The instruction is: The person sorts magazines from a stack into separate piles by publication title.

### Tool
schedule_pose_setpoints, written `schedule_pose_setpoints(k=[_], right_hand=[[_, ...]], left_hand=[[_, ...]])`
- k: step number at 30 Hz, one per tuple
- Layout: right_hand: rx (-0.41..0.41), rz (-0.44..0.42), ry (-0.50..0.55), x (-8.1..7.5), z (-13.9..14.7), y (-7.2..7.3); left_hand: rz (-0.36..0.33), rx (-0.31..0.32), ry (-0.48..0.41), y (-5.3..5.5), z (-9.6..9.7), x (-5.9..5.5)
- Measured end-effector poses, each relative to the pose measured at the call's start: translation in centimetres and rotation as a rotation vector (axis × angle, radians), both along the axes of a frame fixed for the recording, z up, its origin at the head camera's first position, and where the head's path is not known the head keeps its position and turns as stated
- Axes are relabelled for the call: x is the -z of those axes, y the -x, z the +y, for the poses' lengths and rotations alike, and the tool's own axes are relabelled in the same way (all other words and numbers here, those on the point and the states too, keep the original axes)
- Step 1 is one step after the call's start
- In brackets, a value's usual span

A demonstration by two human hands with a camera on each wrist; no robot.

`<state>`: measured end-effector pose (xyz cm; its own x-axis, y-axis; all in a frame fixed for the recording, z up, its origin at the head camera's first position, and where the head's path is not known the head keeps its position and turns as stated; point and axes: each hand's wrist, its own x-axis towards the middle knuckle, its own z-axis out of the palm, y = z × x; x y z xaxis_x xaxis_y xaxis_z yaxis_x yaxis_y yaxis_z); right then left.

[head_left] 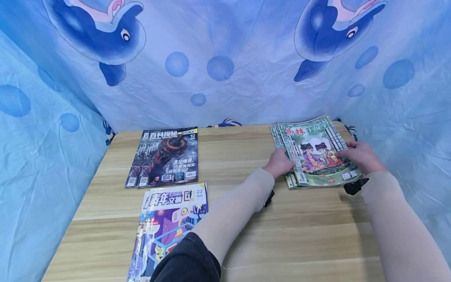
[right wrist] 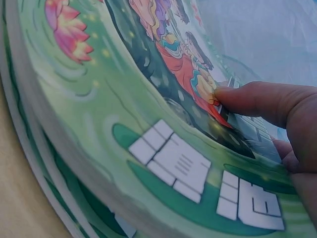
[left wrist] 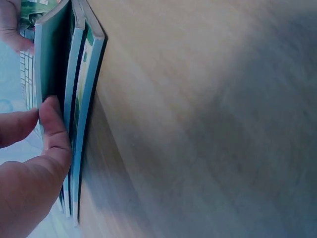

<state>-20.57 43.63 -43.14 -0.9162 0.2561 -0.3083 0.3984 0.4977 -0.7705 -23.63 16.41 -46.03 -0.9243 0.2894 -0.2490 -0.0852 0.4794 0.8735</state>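
A green magazine (head_left: 322,135) with two cartoon children on its cover lies on top of a small stack at the table's back right. My left hand (head_left: 280,162) pinches its left spine edge; the left wrist view shows the thumb and a finger (left wrist: 54,129) on either side of it. Under it, the other green magazines (left wrist: 88,74) lie fanned out to the left. My right hand (head_left: 363,156) holds the top magazine's right edge, its thumb (right wrist: 242,99) flat on the cover. The right wrist view shows the near edge lifted a little from those beneath; the other right fingers are mostly hidden.
Dark science magazines (head_left: 169,156) overlap at the back left of the wooden table (head_left: 232,156). Nearer, purple-and-white magazines (head_left: 169,219) lie partly under my left sleeve (head_left: 190,258). A blue dolphin-print cloth (head_left: 246,105) hangs behind and at both sides.
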Motion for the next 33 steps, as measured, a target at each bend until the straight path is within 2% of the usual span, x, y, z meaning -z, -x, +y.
schedule_pose_setpoints(k=[4,19,26,33], right_hand=[[-0.018,-0.012,-0.056,0.1,0.2,0.2],[-0.068,-0.027,-0.158,0.4,0.0,0.0],[-0.093,-0.029,-0.206,0.2,-0.1,-0.3],[-0.089,-0.054,-0.317,-0.6,-1.3,-0.3]], left_hand=[[0.014,0.009,0.025,-0.1,-0.1,0.1],[0.110,0.062,0.199,-0.3,-0.6,0.1],[0.076,0.045,0.159,-0.5,-0.9,-0.2],[0.079,0.018,0.090,-0.4,-1.9,-0.2]])
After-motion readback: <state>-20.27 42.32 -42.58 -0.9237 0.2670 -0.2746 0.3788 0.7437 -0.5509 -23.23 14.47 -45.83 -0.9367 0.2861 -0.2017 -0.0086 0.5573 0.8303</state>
